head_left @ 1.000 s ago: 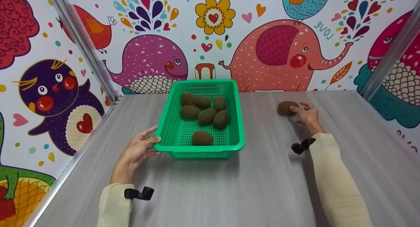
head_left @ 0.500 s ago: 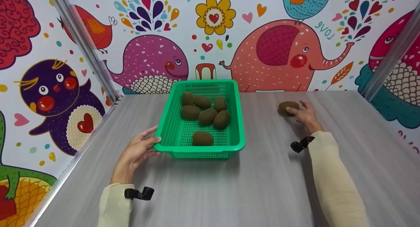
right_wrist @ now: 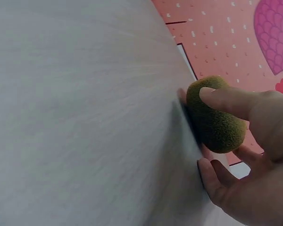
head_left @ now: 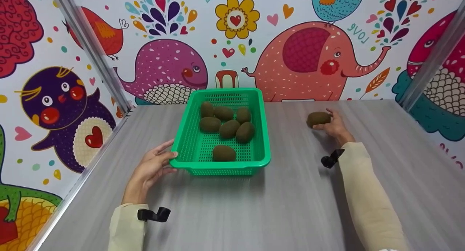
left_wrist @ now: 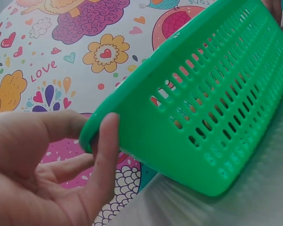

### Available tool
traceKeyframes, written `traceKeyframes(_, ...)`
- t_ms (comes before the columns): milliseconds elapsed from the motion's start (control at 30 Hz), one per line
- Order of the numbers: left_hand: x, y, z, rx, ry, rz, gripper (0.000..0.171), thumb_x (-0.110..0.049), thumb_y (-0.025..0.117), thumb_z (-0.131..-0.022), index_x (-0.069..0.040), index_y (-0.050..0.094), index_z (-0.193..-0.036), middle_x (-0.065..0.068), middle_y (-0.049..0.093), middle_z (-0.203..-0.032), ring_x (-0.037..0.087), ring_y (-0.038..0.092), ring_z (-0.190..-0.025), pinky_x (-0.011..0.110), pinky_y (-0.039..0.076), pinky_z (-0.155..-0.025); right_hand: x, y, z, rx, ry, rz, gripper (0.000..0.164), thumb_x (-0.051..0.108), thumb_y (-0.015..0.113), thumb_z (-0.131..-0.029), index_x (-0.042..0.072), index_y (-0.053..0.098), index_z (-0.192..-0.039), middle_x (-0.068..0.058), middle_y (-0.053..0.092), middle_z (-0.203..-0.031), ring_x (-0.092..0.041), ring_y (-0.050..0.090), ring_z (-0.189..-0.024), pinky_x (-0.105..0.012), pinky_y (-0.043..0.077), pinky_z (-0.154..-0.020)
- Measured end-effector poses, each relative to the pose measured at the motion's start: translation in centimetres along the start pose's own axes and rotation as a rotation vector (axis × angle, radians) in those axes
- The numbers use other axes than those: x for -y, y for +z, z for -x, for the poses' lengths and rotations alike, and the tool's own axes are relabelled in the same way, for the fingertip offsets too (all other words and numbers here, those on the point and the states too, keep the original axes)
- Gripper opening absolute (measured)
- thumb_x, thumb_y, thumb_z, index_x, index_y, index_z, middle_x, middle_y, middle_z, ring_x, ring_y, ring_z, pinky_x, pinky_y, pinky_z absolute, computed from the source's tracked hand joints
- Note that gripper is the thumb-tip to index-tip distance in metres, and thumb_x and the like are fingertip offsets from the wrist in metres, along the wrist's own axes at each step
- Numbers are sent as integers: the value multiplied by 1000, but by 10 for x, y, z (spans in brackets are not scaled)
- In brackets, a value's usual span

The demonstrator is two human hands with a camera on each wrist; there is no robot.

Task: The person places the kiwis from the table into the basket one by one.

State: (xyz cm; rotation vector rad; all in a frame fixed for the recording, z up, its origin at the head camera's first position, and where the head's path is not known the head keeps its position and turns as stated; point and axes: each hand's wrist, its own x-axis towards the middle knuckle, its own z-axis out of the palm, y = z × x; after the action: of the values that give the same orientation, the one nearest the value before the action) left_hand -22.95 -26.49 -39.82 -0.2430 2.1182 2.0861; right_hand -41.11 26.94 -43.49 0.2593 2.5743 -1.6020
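Note:
A green perforated plastic basket [head_left: 189, 164] stands on the table and holds several brown fuzzy kiwis [head_left: 224, 153]. Most of those kiwis cluster toward its far end, and one lies alone near the front. My left hand [head_left: 150, 167] pinches the basket's near-left corner; in the left wrist view the thumb and a finger are on either side of the rim [left_wrist: 104, 106]. Right of the basket, my right hand [head_left: 336, 127] grips a single kiwi [head_left: 318, 118] close to the tabletop. The right wrist view has the thumb across this kiwi [right_wrist: 221, 127], with other fingers partly hidden behind and below it.
The grey wood-grain table [head_left: 225, 214] ends at a printed wall [head_left: 232, 44] just behind the basket. Metal posts [head_left: 94, 51] rise at both back corners. A small black camera [head_left: 154, 214] is strapped to each wrist.
My right hand has shifted slightly on the kiwi: the thumb slid from its top to its near side and the fingers closed round it. The left hand and basket stay in place.

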Motion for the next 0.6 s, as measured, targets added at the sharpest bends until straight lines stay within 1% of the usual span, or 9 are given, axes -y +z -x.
traceKeyframes(133,0,0,-1,-7,3,-7,64,-12,62,-99,-11,35,-156,1,69,-108,10,70,-85,29,61,-71,1,1,2,12,14,27,94,9,72,-91,11,9,-162,-23,14,-166,-44,17,-151,-62,13,-125)
traceKeyframes(267,0,1,0,-15,6,-15,64,-13,63,-98,-11,35,-156,3,68,-111,10,70,-86,30,61,-71,1,1,2,7,38,22,89,8,71,-91,9,15,-160,-23,20,-164,-43,23,-148,-60,18,-124)
traceKeyframes(467,0,-1,1,9,21,-19,67,-13,61,-99,-10,30,-158,2,68,-110,8,70,-88,28,61,-70,0,0,5,-8,7,24,79,14,69,-93,0,23,-155,-28,29,-156,-43,30,-143,-58,25,-123)
traceKeyframes(600,0,0,1,11,20,-21,67,-14,62,-99,-10,30,-158,1,68,-110,8,70,-88,29,61,-71,-2,-1,6,-23,27,9,71,18,67,-96,-1,27,-151,-27,34,-153,-41,33,-139,-57,28,-121)
